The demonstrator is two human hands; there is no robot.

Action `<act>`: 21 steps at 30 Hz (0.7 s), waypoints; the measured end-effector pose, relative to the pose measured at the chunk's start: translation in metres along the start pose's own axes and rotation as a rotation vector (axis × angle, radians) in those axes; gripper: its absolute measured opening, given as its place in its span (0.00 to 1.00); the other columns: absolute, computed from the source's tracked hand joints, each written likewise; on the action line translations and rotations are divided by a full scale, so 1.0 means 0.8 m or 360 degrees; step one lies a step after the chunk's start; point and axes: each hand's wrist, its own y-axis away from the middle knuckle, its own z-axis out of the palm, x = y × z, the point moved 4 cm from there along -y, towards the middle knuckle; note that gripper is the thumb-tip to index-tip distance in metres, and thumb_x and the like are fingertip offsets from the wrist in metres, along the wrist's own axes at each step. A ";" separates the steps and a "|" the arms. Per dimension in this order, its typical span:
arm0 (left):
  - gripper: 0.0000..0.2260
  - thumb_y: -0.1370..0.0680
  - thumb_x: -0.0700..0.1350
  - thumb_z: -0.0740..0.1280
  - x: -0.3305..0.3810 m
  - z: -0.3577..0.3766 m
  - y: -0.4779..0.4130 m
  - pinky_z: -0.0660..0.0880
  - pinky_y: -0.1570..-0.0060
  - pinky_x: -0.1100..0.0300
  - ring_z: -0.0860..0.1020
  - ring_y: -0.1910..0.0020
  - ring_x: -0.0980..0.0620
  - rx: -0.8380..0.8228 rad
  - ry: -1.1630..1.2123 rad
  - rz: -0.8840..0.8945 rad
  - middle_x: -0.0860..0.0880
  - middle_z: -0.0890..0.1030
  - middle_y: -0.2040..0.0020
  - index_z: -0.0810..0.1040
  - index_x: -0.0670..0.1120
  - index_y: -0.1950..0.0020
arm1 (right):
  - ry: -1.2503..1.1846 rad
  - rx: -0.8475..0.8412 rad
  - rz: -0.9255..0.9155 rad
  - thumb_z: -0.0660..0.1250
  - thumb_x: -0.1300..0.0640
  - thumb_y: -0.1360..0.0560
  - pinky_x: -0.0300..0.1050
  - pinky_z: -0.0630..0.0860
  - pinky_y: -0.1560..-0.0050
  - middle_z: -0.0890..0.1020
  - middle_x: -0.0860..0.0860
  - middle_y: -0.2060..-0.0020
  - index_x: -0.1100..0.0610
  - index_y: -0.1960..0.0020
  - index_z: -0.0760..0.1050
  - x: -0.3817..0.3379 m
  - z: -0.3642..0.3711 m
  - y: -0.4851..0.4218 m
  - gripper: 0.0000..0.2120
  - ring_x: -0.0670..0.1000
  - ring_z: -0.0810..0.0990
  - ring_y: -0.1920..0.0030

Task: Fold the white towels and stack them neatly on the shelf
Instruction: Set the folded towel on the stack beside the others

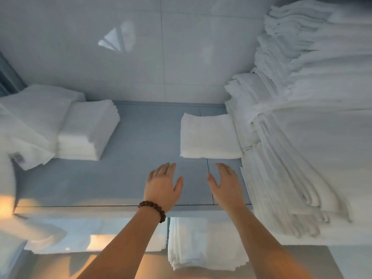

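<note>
Head view: both hands are empty and spread, palms down, fingers apart, poised above the grey shelf [130,158] and touching nothing that can be made out. Left hand [164,187] carries a brown bead bracelet [154,209] at the wrist; right hand [226,188] is bare.

Directly ahead of the hands, further in on the shelf, lies one folded white towel [209,136]. It is flat, roughly square with its slightly longer side running left to right, and its near edge is close in front of the fingertips but clear of them. The towel sits a little to the right of the gap between the hands, so the right hand is marginally nearer; its right edge lies against, or just beside, the tall stack [302,121] at the right. Contact there cannot be confirmed.

A smaller pile [88,131] of folded towels stands well apart at the left of the shelf, against further white cloth. More towels [207,244] rest on a lower level beneath the shelf edge.

Assessment: the towel appears placed and squared, and neither hand grips it. Any further adjustment would call for a short forward reach by both hands. Risk: nudging it into the leaning right-hand stack.
</note>
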 end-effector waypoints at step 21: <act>0.26 0.21 0.60 0.53 -0.171 -0.106 0.153 0.56 0.29 0.53 0.65 0.29 0.51 0.0438 0.0076 -0.0893 0.51 0.68 0.28 0.64 0.50 0.27 | -0.0264 -0.0321 -0.0603 0.61 0.47 0.22 0.48 0.68 0.35 0.73 0.53 0.35 0.57 0.33 0.70 -0.214 0.111 0.058 0.22 0.53 0.69 0.34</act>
